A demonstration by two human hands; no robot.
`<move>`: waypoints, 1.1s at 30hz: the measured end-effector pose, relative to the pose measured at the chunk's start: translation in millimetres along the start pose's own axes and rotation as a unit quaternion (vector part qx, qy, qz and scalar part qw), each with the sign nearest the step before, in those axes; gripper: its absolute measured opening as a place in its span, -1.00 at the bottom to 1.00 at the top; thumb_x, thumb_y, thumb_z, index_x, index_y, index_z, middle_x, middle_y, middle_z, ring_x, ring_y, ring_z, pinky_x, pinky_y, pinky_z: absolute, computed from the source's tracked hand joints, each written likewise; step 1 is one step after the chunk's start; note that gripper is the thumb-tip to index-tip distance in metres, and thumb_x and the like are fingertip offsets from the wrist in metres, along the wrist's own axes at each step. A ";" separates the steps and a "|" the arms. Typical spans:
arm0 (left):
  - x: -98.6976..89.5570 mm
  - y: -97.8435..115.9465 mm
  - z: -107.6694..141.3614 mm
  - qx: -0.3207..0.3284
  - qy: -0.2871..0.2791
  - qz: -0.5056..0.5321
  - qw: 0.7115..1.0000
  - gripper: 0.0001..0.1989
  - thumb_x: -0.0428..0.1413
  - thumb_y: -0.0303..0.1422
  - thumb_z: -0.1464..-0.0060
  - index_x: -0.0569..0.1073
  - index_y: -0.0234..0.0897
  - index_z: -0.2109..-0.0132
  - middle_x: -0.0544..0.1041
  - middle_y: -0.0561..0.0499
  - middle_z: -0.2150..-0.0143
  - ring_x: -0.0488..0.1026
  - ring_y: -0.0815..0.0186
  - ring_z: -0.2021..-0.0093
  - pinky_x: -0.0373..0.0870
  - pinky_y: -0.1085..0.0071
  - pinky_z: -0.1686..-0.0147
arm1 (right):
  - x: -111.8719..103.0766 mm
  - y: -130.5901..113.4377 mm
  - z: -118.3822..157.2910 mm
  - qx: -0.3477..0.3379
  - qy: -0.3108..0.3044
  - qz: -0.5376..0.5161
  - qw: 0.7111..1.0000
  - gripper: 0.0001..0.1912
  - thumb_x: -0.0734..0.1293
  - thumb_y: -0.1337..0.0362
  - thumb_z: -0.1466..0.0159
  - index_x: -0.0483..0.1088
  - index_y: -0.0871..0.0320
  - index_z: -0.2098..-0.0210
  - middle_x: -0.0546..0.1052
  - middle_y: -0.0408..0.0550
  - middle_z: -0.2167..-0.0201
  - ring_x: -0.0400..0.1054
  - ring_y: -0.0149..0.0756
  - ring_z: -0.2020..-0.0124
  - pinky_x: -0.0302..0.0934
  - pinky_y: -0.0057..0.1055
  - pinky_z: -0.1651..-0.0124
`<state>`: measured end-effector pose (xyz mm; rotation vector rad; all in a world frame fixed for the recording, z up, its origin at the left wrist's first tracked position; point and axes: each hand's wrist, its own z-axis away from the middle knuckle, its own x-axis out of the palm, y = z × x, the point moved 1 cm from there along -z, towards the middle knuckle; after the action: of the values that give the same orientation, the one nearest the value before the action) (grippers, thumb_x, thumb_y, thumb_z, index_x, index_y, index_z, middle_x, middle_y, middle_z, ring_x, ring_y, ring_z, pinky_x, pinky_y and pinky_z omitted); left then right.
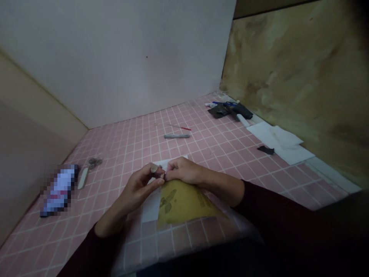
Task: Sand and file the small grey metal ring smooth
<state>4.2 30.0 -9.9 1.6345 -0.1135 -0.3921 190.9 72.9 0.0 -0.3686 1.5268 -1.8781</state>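
Note:
My left hand (140, 186) is closed in a pinch on a small pale piece (163, 176), too small to name. From the other side, the bent fingers of my right hand (184, 170) meet it, fingertips pressed together; what they grip is mostly hidden. A pale wrap (154, 168) sits around a finger of the left hand. Below both hands lies a yellow sheet (187, 204) with dark printed marks, its right part raised in a curve. It overlaps a white sheet of paper (150, 209) on the pink tiled tabletop (129, 246).
Beyond my hands lie a grey rod-like tool (177, 136) and a thin red-handled tool (186, 129). Left are a blurred-out phone-like object (59, 190), a white stick (83, 178) and a grey tangle (94, 163). Dark scraps (219, 110) and white papers (284, 144) line the right wall.

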 end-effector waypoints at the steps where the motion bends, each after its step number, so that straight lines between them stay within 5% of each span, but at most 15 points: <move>1: -0.1 -0.3 -0.1 0.000 -0.003 -0.003 1.000 -0.84 0.25 -0.35 -0.11 0.49 -0.26 0.17 0.45 0.00 0.27 0.38 0.31 0.24 0.32 0.42 0.24 | -0.1 0.1 -0.1 0.018 -0.011 -0.016 1.000 -0.87 0.35 0.30 -0.11 0.28 0.16 0.48 0.30 -0.22 0.56 0.17 -0.44 0.52 0.04 -0.47 0.44; 7: 2.1 -6.0 -4.3 -0.041 -0.025 0.048 0.998 -0.79 0.14 -0.25 -0.21 0.44 -0.30 0.32 0.37 0.06 0.42 0.29 0.38 0.40 0.25 0.46 0.36 | -0.2 -6.0 8.1 -0.188 0.072 0.162 0.966 -0.91 0.30 0.39 -0.15 0.28 0.16 0.46 0.40 -0.18 0.45 0.23 -0.41 0.39 0.05 -0.45 0.30; 14: 1.9 4.9 -1.1 0.009 -0.010 0.002 1.000 -0.85 0.25 -0.34 -0.11 0.47 -0.27 0.20 0.42 0.03 0.30 0.35 0.33 0.28 0.28 0.43 0.27 | -0.9 -1.5 0.2 0.002 -0.015 -0.005 1.000 -0.86 0.35 0.32 -0.13 0.29 0.17 0.48 0.29 -0.23 0.56 0.16 -0.46 0.51 0.03 -0.49 0.45; 20: 4.4 -6.4 -2.1 -0.058 -0.036 0.066 0.995 -0.84 0.12 -0.27 -0.22 0.41 -0.28 0.26 0.37 0.05 0.39 0.31 0.36 0.37 0.25 0.44 0.34 | -0.1 -4.7 7.3 -0.192 0.070 0.178 0.963 -0.90 0.28 0.39 -0.16 0.26 0.16 0.46 0.39 -0.17 0.46 0.22 -0.40 0.40 0.05 -0.44 0.31; 26: 1.2 -2.4 -0.2 -0.014 -0.022 0.025 0.999 -0.85 0.21 -0.33 -0.16 0.42 -0.26 0.17 0.40 0.03 0.29 0.32 0.36 0.29 0.25 0.44 0.29 | -2.0 1.6 -2.5 -0.044 0.023 0.078 0.996 -0.89 0.34 0.29 -0.12 0.32 0.18 0.47 0.37 -0.17 0.49 0.24 -0.40 0.43 0.05 -0.47 0.41; 33: 1.5 -8.7 -2.4 -0.026 -0.010 0.063 0.998 -0.89 0.18 -0.32 -0.19 0.44 -0.25 0.20 0.41 0.05 0.27 0.34 0.37 0.27 0.25 0.46 0.25 | -0.3 -0.9 2.5 -0.142 0.075 0.183 0.970 -0.88 0.29 0.37 -0.14 0.24 0.15 0.49 0.37 -0.16 0.48 0.22 -0.39 0.41 0.01 -0.45 0.38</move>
<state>5.0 32.7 -18.5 1.5625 -0.2196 -0.3119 192.3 71.3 1.6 -0.0603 1.8292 -1.4306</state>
